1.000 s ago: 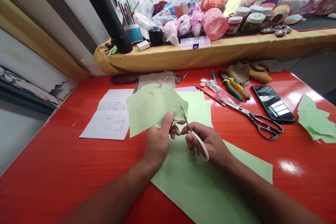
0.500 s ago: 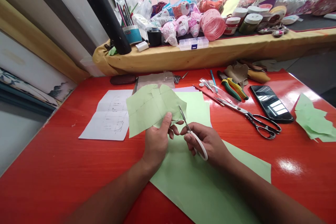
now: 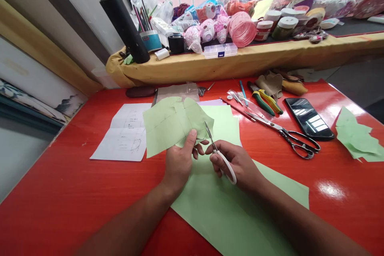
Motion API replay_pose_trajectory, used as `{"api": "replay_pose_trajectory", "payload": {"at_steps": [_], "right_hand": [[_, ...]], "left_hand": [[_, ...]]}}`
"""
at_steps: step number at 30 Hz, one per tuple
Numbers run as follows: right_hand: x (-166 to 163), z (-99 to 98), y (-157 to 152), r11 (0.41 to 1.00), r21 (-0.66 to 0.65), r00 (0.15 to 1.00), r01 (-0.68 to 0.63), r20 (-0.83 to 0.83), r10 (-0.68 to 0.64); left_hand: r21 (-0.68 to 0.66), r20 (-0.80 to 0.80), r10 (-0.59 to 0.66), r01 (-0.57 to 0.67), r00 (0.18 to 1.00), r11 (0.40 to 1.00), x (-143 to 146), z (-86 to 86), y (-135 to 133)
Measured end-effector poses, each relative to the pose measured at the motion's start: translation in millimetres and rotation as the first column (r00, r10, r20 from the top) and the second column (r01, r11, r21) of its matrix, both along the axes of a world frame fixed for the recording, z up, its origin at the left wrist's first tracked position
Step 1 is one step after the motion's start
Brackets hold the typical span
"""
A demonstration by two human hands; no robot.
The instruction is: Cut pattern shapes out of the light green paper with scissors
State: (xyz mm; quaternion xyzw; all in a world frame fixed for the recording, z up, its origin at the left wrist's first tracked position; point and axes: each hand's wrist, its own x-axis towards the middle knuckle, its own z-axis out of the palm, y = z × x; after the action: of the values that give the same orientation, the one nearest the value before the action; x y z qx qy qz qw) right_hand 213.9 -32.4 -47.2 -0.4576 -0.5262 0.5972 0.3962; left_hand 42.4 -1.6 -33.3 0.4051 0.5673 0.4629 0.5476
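My left hand (image 3: 180,160) pinches a cut piece of light green paper (image 3: 168,126) at its lower edge, thumb on top. Pencil lines and a few slits show on this piece. In my right hand (image 3: 237,164) are small white-handled scissors (image 3: 227,166), their blades pointing up and lying at the paper's right edge. Whether the blades are parted is hard to see. Beneath both hands a large green sheet (image 3: 240,212) lies on the red table (image 3: 60,204), with lighter green paper (image 3: 226,122) behind it.
A white sheet with drawings (image 3: 120,140) lies to the left. On the right are large metal scissors (image 3: 288,134), pliers (image 3: 265,102), a phone (image 3: 309,118) and green paper scraps (image 3: 357,138). A black flask (image 3: 124,28) and several jars stand on the ledge (image 3: 180,68) behind.
Almost nothing differs. Both hands keep their hold on the green paper and the scissors, and the view has shifted very slightly.
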Motion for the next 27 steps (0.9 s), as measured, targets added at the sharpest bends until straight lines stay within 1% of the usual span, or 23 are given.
{"api": "replay_pose_trajectory", "payload": {"at_steps": [12, 17, 21, 27], "right_hand": [[0.0, 0.3, 0.0, 1.000, 0.004, 1.000, 0.009, -0.007, -0.009], [0.3, 2.7, -0.9, 1.000, -0.009, 1.000, 0.005, -0.014, -0.005], [0.3, 2.8, -0.7, 1.000, -0.007, 1.000, 0.003, -0.013, -0.003], [-0.2, 2.5, -0.9, 1.000, -0.011, 1.000, 0.017, -0.017, -0.017]], "left_hand": [[0.000, -0.004, 0.007, -0.007, 1.000, 1.000, -0.2, -2.0, -0.4], [-0.003, -0.013, 0.008, -0.008, 1.000, 1.000, 0.2, 0.9, -1.8], [0.027, -0.017, -0.003, 0.003, 1.000, 1.000, 1.3, 3.8, -2.5], [0.033, -0.028, -0.007, 0.008, 1.000, 0.999, 1.5, 3.0, -3.0]]}}
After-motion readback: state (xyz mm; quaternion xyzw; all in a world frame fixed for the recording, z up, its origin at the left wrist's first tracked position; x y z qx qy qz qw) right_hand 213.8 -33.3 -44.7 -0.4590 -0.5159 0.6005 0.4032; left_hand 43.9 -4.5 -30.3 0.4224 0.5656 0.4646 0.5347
